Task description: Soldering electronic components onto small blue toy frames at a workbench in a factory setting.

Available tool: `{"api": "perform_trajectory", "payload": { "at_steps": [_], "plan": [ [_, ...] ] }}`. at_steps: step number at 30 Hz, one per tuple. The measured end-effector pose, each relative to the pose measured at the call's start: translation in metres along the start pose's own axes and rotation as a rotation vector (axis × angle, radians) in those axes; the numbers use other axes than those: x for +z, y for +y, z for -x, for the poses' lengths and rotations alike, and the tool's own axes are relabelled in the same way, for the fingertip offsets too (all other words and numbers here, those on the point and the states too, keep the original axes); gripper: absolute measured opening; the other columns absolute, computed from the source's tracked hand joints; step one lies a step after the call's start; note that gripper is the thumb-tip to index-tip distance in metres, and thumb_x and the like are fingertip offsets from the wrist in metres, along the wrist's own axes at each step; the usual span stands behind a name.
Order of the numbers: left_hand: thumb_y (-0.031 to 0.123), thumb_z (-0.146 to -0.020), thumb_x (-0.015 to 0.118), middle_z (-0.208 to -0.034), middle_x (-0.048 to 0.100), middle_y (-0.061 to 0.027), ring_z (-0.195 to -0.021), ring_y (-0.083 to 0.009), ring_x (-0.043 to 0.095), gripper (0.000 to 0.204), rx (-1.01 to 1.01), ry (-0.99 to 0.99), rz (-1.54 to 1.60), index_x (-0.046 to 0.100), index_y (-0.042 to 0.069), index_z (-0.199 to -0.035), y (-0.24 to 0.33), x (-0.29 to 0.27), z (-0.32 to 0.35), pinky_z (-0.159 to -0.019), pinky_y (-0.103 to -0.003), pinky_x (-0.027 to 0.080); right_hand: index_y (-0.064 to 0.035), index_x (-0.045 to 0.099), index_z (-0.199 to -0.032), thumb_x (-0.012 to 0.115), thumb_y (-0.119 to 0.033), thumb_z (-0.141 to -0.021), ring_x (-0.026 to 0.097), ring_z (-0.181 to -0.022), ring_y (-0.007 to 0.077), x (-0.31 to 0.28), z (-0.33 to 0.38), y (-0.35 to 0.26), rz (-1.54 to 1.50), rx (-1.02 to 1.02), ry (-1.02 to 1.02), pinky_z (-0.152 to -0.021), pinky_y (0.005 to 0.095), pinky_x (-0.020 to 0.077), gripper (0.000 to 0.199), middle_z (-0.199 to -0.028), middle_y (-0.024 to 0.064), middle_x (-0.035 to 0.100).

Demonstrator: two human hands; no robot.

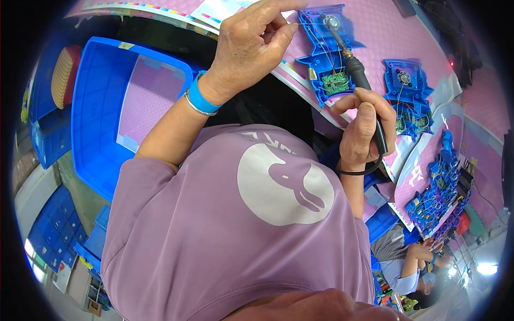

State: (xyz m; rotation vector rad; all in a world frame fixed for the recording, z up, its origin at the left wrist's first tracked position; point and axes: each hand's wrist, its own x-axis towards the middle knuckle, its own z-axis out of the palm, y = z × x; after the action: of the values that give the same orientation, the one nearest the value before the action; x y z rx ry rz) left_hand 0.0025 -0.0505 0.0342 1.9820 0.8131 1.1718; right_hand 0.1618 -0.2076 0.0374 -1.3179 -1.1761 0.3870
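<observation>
My right hand [367,125] is closed round the black handle of a soldering iron [354,68]. The iron's tip meets the round metal speaker [331,22] in a blue plastic shell [321,45]. From the left, my left hand [254,45] pinches a thin wire [310,23] that runs toward the same speaker; whether it is solder or a lead I cannot tell. Below the speaker, thin leads run down to a green circuit board [335,82] inside the shell. Beside it on the right lies a similar blue shell [404,80] with its own speaker and boards.
The pink worktop [375,29] stretches along the far side. A large blue bin [93,117] stands at my left. Several blue parts with wires [441,182] are heaped at the right. Farther along, a co-worker's arm [415,262] shows at the lower right.
</observation>
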Motion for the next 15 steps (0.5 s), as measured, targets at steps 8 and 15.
{"api": "perform_trajectory", "payload": {
  "at_steps": [8,15],
  "plan": [
    [-0.007,-0.085,0.07,-0.077,0.061,-0.0057,-0.061,-0.0094,0.056,0.035,-0.021,-0.006,0.011,0.07,0.0,-0.119,-0.0025,0.001,0.0,-0.055,-0.024,0.044,0.0061,0.066,-0.109,0.06,-0.014,-0.101,0.067,-0.061,0.0217,-0.0017,-0.0009,0.0027,0.041,-0.033,-0.024,-0.064,0.0327,0.0528,0.023,-0.072,0.0163,0.068],
    [-0.007,-0.085,0.069,-0.077,0.061,-0.0055,-0.061,-0.0093,0.055,0.035,-0.027,-0.021,0.014,0.069,-0.001,-0.12,-0.003,0.001,-0.0001,-0.055,-0.025,0.044,0.0056,0.066,-0.109,0.06,-0.012,-0.101,0.067,-0.063,0.0204,-0.003,-0.002,-0.001,0.082,-0.051,-0.069,-0.065,0.0324,0.0534,0.02,-0.073,0.0163,0.068]
  ]
}}
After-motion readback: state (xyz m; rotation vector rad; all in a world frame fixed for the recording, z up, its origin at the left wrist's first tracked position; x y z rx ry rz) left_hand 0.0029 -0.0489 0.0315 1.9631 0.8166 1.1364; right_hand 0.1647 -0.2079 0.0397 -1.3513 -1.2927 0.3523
